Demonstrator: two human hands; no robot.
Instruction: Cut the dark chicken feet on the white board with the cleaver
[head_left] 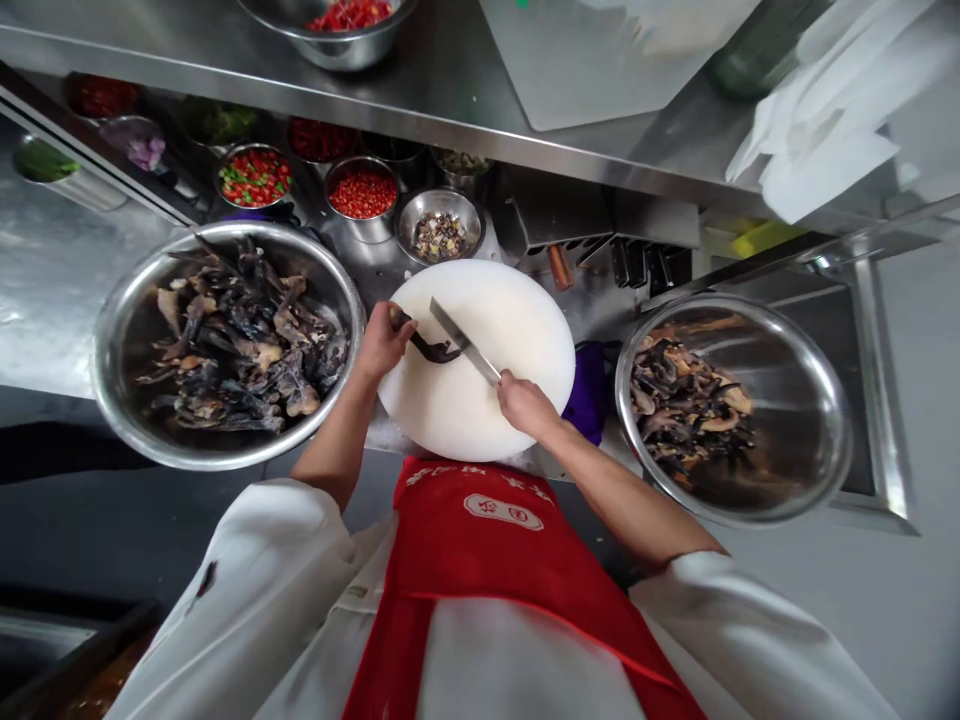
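My left hand (386, 341) is closed round one end of a dark chicken foot (436, 351), whose other end lies on the round white cutting board (525, 310). In my right hand (523, 402) is the handle of a kitchen knife (463, 340). Its blade slants up and left across the board, close beside the tip of the foot. On the left, a large steel bowl (107, 385) is heaped with dark chicken feet. Another big steel bowl (829, 400), on the right, holds dark and tan pieces that look like cut feet.
Behind the board stand a small bowl of chopped bits (440, 235), a pot of red chillies (363, 193) and a pot of red and green peppers (255, 178). A knife rack (600, 220) sits under the steel shelf (450, 130). Purple cloth (589, 395) shows beside the board.
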